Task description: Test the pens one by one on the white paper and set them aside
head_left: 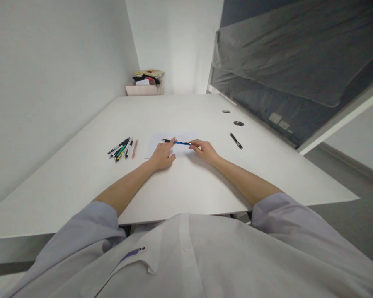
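Observation:
A blue and black pen (182, 143) lies level above a white sheet of paper (153, 142). My right hand (205, 150) pinches its right end between thumb and fingers. My left hand (163, 156) is at the pen's dark left part, with the index finger stretched out against it and the thumb apart, over the paper's left half. Left of the paper a pile of several pens (121, 150) rests on the table, with a pink pen (134, 149) beside it.
A black pen (236, 141) lies on the white table (186, 186) to the right. Behind it are two round metal fittings (238, 123) (226, 111). At the far left edge stands a pink box (141, 90) with cloth items. A dark covered panel (267, 82) borders the right side.

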Motion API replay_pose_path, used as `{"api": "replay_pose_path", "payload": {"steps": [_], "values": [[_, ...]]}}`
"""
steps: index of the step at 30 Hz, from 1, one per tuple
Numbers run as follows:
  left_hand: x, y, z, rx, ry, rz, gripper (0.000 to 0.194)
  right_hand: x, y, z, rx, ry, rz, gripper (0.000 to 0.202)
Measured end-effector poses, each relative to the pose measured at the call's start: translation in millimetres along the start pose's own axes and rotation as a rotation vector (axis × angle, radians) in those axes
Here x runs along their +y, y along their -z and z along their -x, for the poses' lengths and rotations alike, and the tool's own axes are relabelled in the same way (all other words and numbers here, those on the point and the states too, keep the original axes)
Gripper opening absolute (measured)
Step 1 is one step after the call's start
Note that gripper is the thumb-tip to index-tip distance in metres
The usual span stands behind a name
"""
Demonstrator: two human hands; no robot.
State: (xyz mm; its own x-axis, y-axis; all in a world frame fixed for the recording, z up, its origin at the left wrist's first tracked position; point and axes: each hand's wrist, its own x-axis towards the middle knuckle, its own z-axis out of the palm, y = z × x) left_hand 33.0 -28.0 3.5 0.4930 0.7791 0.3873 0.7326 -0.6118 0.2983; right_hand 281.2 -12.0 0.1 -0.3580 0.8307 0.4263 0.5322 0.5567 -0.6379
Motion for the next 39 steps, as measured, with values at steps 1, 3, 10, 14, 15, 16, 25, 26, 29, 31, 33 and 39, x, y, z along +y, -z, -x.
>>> {"api": "replay_pose_path", "payload": {"steps": [1, 3, 10, 14, 15, 16, 25, 26, 29, 31, 33, 39], "values": [[1, -0.3, 0, -0.007, 0.000, 0.010, 0.075, -2, 1, 0, 0.005, -0.014, -0.005, 0.026], [3, -0.2, 0, -0.007, 0.011, 0.028, 0.075, -3, 2, 0, 0.025, -0.036, -0.025, 0.024], [-8, 6.3, 0, 0.184, 0.268, 0.168, 0.054, 10, -1, 0, 0.068, -0.151, -0.279, 0.019], [-17, 7.3, -2, 0.218, 0.303, 0.268, 0.034, 17, -4, -3, 0.072, -0.207, -0.428, 0.014], [-18, 7.0, -2, 0.217, 0.305, 0.295, 0.031, 17, -4, -4, 0.076, -0.218, -0.456, 0.014], [-19, 6.5, -3, 0.218, 0.309, 0.324, 0.029, 17, -4, -4, 0.081, -0.228, -0.483, 0.014], [-27, 2.4, -6, 0.265, 0.397, 0.646, 0.022, 18, -1, -3, 0.103, -0.310, -0.600, 0.023], [-28, 1.7, -6, 0.262, 0.407, 0.690, 0.024, 19, -1, -3, 0.095, -0.317, -0.607, 0.023], [-32, -0.3, -6, 0.249, 0.437, 0.811, 0.031, 19, -1, -4, 0.073, -0.336, -0.606, 0.021], [-33, -1.7, -6, 0.242, 0.460, 0.873, 0.036, 19, -1, -3, 0.079, -0.340, -0.595, 0.020], [-34, -2.9, -6, 0.235, 0.480, 0.913, 0.039, 18, -2, -3, 0.101, -0.340, -0.587, 0.020], [-38, -5.6, -6, 0.214, 0.498, 1.028, 0.041, 20, -5, -3, 0.124, -0.343, -0.583, 0.022]]}}
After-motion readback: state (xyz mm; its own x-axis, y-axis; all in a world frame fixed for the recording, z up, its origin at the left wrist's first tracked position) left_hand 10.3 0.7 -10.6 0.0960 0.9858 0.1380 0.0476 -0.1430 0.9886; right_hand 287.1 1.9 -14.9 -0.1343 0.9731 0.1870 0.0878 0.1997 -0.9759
